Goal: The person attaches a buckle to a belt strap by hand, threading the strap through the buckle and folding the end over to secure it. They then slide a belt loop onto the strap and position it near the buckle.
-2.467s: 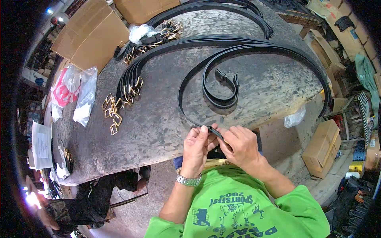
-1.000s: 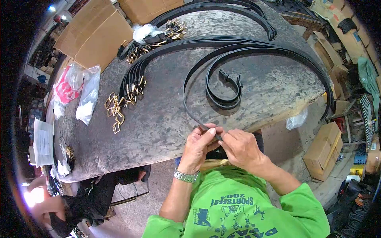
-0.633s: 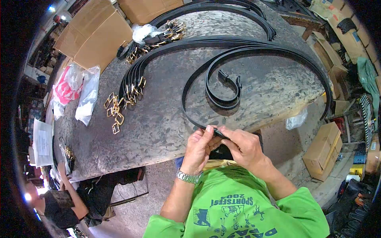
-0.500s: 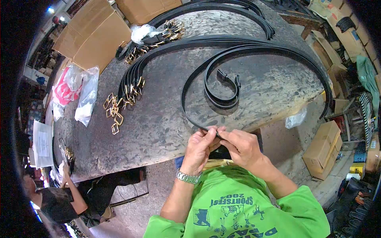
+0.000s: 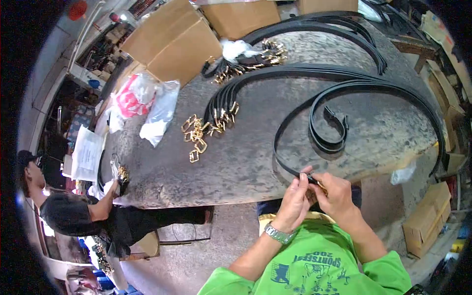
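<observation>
At the table's near edge, my left hand (image 5: pixel 293 205) pinches the end of a long black strap (image 5: pixel 281 160). My right hand (image 5: pixel 335 194) is closed at the same end, with a bit of gold metal showing between its fingers. From my hands the strap curves up over the table and round to the right. A smaller coil (image 5: pixel 314 132) with a black fastening lies inside that curve. Left of it, a bundle of black straps (image 5: pixel 275 72) ends in gold buckles (image 5: pixel 222 120), beside loose gold rectangular loops (image 5: pixel 199 142).
A co-worker in black (image 5: pixel 73 211) sits at the table's left end, hand near more metal pieces. Cardboard boxes (image 5: pixel 172 44) and plastic bags (image 5: pixel 160 113) lie at the back left. Another carton (image 5: pixel 427 219) stands right of the table, near a clear bag (image 5: pixel 404 173).
The view has swung left, so the table and my hands appear further right. More of the co-worker shows. Gold metal now shows at my right fingers.
</observation>
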A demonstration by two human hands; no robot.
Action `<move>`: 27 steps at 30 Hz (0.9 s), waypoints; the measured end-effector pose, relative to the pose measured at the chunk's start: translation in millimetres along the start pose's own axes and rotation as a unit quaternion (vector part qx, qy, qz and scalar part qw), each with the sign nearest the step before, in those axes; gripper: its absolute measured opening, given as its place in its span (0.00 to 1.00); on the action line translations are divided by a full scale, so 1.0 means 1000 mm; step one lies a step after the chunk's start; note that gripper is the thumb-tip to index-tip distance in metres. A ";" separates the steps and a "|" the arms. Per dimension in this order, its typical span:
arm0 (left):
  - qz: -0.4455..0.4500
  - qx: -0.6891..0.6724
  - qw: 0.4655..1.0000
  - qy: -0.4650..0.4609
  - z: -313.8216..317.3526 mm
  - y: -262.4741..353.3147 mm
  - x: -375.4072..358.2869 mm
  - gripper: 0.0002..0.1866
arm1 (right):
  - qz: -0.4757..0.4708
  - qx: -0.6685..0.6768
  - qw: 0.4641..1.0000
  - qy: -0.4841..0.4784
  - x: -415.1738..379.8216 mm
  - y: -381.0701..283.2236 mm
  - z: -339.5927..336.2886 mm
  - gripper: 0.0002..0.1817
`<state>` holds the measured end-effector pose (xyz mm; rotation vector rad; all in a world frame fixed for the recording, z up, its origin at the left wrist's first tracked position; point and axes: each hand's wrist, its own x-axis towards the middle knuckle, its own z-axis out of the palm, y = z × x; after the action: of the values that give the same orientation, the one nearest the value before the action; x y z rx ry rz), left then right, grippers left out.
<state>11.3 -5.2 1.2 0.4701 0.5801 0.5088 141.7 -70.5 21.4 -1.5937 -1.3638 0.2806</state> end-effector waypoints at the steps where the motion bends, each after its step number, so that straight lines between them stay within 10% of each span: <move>1: -0.006 0.005 1.000 0.029 -0.002 0.002 0.000 0.25 | -0.026 -0.032 0.999 -0.006 -0.002 0.003 0.005 0.15; 13: 0.056 0.531 0.837 0.120 -0.033 0.168 0.071 0.25 | -0.035 -0.025 0.996 -0.072 -0.020 -0.010 -0.006 0.14; 16: 0.267 0.728 0.593 0.217 -0.054 0.206 0.118 0.21 | -0.010 -0.036 0.997 -0.073 -0.031 -0.001 -0.020 0.15; 18: 0.382 0.686 0.562 0.260 -0.056 0.213 0.135 0.20 | 0.021 -0.061 0.997 -0.046 -0.036 0.005 -0.030 0.16; 20: 0.501 0.701 0.423 0.280 -0.043 0.200 0.131 0.22 | 0.041 -0.061 0.997 -0.037 -0.035 0.010 -0.042 0.18; 27: 0.382 0.560 0.732 0.069 -0.001 0.061 0.053 0.09 | 0.097 -0.173 0.980 0.023 -0.006 0.044 -0.068 0.31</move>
<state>29.6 72.6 13.7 1.9068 0.7986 0.9599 215.5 -105.7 18.5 -2.0167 -1.2711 0.1247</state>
